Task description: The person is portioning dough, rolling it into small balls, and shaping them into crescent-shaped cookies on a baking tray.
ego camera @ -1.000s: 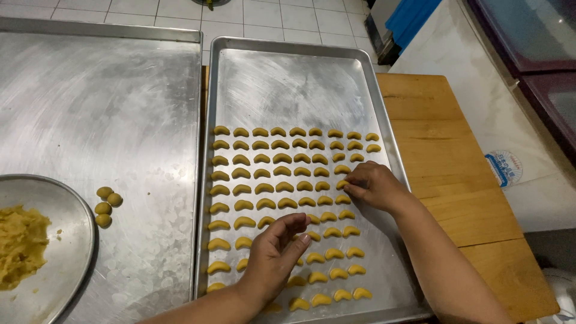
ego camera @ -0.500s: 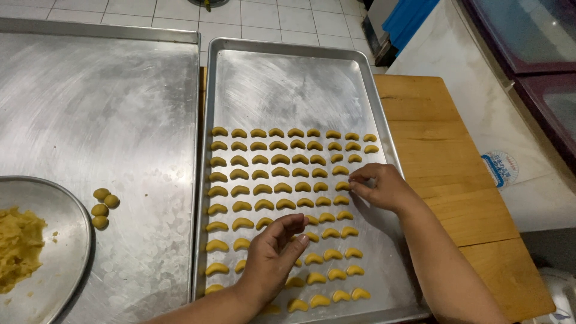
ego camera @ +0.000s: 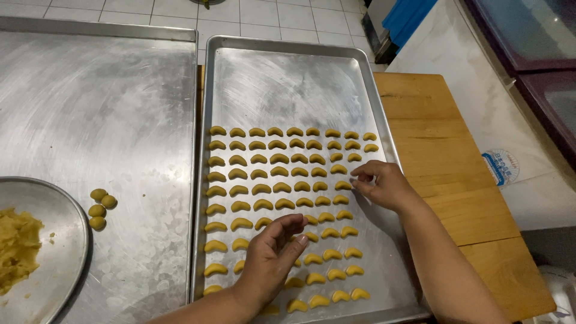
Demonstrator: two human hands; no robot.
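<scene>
- The baking tray (ego camera: 288, 78) lies under both hands, its crescent dough pieces (ego camera: 273, 174) in rows around the fingers.
- The left hand (ego camera: 270, 261) hovers with fingers loosely curled, holding nothing visible.
- The right hand (ego camera: 384, 186) pinches narrowly at a row's end; whether it holds a piece, I cannot tell.
- A round blue-and-white sticker (ego camera: 500, 166) sits right of the fingers.

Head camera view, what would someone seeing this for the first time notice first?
Rows of small yellow crescent-shaped dough pieces fill the near half of a long metal baking tray in the middle. Both hands are over them: the left hand hovers above the near rows, and the right hand has its fingers at the right end of a row. A round metal bowl of yellow dough sits at the far left.
</scene>
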